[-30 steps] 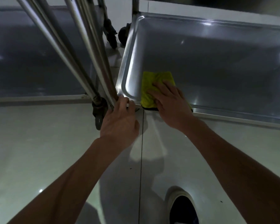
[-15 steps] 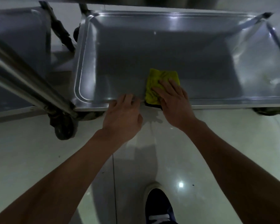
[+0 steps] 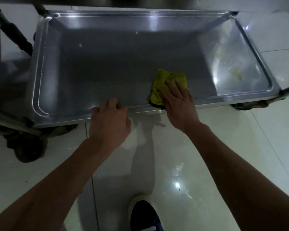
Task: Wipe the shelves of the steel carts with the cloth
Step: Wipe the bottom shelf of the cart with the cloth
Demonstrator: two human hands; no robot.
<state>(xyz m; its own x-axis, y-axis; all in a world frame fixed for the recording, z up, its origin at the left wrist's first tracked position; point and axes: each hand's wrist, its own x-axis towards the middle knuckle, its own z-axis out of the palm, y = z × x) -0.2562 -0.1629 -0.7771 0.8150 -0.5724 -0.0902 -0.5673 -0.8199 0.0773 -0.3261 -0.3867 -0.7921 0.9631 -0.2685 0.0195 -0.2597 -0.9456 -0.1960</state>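
The bottom shelf of a steel cart (image 3: 97, 67) fills the upper half of the view, a shallow tray with a raised rim. A yellow cloth (image 3: 163, 81) lies bunched on the shelf by its near edge, right of centre. My right hand (image 3: 178, 102) presses flat on the cloth with fingers spread. My left hand (image 3: 109, 120) rests on the shelf's near rim, fingers curled over the edge. A pale smear (image 3: 237, 74) marks the shelf's right end.
A black caster wheel (image 3: 27, 149) sits under the cart's left corner and another (image 3: 250, 105) under the right. A second steel cart (image 3: 0, 64) stands at the far left. My shoe (image 3: 143, 215) is on the glossy tiled floor below.
My right hand has slid the cloth rightward along the shelf's near edge. My left hand has moved right along the rim. The view has shifted right, showing the shelf's right end.
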